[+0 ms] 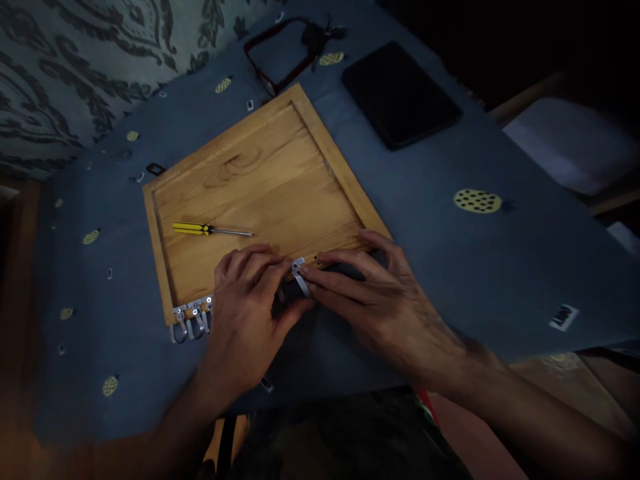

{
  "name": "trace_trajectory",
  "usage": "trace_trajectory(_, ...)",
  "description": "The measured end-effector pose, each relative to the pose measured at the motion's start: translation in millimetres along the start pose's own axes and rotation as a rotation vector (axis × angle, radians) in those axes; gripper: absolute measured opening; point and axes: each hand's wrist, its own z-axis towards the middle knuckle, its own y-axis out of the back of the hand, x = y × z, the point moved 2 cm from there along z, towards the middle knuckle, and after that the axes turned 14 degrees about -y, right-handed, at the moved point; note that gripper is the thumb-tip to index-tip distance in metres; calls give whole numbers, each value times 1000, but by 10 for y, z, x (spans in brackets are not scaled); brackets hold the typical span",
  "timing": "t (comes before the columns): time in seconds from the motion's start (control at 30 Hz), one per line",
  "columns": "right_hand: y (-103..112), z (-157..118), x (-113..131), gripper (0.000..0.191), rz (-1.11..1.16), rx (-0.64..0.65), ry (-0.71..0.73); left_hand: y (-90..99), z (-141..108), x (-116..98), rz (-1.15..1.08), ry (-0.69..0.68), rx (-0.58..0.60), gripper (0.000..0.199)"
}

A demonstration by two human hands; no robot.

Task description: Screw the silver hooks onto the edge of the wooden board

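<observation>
A wooden framed board (240, 180) lies on the table, its near edge under both hands. At that edge is a small metal hook (299, 268), gripped between the fingertips of my two hands. My left hand (245, 300) is closed, its fingertips and thumb meeting at the hook's left side. From the right, my right hand (380, 300) presses its fingers on the hook, with one finger along the frame. Small dark holes show in the wood beside it. Several similar metal hooks (193, 319) are fixed along the edge, partly hidden by my left hand. On the board rests a yellow-and-black screwdriver (195, 229).
A blue cloth with a pineapple print (525, 267) covers the table. Beyond the board are a black tablet (400, 97) and eyeglasses (255, 60). A patterned curtain or wall covering (100, 60) borders the far left side.
</observation>
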Motion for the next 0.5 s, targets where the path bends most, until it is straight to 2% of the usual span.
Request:
trace_trajectory(0.3, -11, 0, -21, 29, -18, -24, 13, 47, -34, -28, 43, 9, 27, 48)
trace_trajectory(0.5, 0, 5, -25, 32, -16, -19, 14, 96, -77, -9, 5, 21, -13, 39)
